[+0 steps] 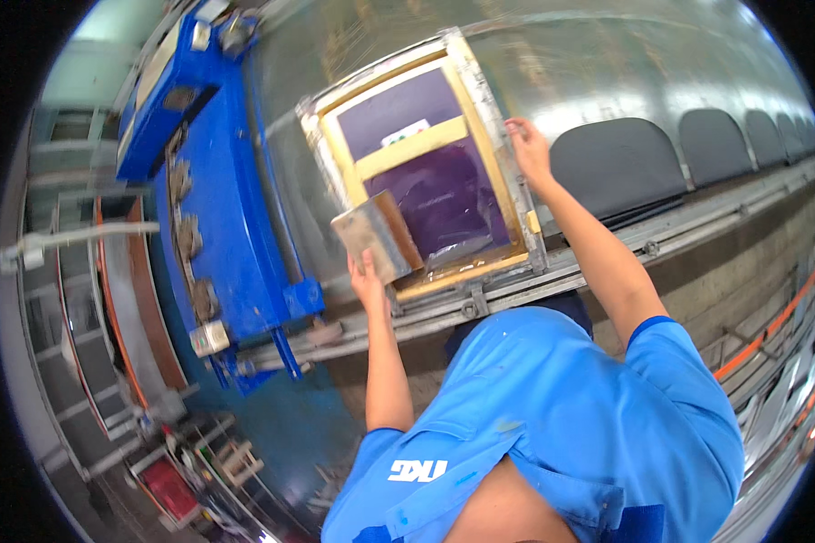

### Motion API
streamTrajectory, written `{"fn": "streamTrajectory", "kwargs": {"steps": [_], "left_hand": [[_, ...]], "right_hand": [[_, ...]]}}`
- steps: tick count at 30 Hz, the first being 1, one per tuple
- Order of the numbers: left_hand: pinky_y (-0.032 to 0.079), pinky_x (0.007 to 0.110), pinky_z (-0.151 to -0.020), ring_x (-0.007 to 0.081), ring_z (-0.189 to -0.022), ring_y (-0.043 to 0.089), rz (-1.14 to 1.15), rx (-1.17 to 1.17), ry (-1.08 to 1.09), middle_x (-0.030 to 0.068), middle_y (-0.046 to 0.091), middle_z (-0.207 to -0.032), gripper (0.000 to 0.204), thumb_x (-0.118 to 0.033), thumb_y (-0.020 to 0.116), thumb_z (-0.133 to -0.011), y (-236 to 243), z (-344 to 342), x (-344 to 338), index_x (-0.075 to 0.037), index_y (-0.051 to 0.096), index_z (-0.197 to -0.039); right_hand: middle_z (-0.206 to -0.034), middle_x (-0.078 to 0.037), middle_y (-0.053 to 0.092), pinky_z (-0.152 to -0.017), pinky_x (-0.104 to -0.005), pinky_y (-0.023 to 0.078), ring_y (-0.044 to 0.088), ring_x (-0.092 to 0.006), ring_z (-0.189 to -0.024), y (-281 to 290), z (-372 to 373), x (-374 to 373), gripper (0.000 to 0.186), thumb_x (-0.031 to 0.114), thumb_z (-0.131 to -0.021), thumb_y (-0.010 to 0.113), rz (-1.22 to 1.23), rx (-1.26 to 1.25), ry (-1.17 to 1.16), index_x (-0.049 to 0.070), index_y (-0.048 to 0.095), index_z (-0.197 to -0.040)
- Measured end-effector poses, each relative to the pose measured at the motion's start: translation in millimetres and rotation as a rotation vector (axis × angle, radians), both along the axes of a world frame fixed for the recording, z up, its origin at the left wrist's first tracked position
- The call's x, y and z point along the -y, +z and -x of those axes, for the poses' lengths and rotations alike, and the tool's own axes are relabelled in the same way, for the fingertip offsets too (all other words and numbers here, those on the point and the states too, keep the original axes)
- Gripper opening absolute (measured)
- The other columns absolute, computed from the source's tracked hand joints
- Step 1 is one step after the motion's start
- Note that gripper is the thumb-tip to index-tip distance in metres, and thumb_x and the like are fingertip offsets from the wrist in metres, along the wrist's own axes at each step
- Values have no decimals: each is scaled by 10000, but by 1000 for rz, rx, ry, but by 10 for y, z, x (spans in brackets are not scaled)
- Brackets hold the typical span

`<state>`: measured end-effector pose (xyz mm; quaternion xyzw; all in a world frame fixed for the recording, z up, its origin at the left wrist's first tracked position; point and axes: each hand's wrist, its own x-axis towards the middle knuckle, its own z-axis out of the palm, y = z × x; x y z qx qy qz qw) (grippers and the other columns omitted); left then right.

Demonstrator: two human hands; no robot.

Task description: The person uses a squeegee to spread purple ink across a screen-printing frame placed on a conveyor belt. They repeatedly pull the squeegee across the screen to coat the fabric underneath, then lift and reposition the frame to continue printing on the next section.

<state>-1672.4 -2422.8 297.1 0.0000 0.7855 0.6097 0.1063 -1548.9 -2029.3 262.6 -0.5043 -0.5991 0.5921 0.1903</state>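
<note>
A screen-printing frame (469, 80) lies tilted on the long table, with yellow tape inside its edges and dark purple mesh (439, 195) in the middle. Glossy wet-looking ink pools along the mesh's near end. My left hand (368, 281) grips a wide squeegee (371, 237) with a pale, stained body and a brown strip, held over the frame's near left corner. At the frame's right side, the fingers of my right hand (531, 152) are closed on its edge. What lies under the frame is hidden.
Dark rounded panels (618, 167) run in a row along the table to the right. A metal rail (643, 246) follows the table's near edge. To the left stands a big blue machine (222, 208). Shelving with a red bin (169, 489) is at lower left.
</note>
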Motion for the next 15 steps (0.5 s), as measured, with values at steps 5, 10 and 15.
{"fn": "streamTrajectory", "kwargs": {"steps": [5,10,15], "left_hand": [[576,443,-914,285,-1100,677,-102,357,-46,151,676,-1251,611,-447,690,-971,0,348,51,22,589,-1349],[538,453,-952,310,-1112,649,-2,287,-227,176,635,-1310,816,-639,562,-977,-185,915,-808,54,525,-1408],[551,418,-887,289,-1033,671,35,241,-528,150,686,-1189,788,-661,533,-981,-265,1533,-2172,45,602,-1323]], "right_hand": [[-968,-95,735,-854,-348,519,659,-184,-920,44,-27,212,227,255,-977,644,-217,-338,-114,60,716,-1068],[-836,-16,607,-716,-316,467,527,-123,-752,173,-497,29,209,222,-1014,585,46,-460,-193,95,660,-1162],[-796,-81,657,-665,-317,528,657,-161,-718,-58,-1505,125,212,146,-1076,493,144,-765,-2,54,439,-1260]]}}
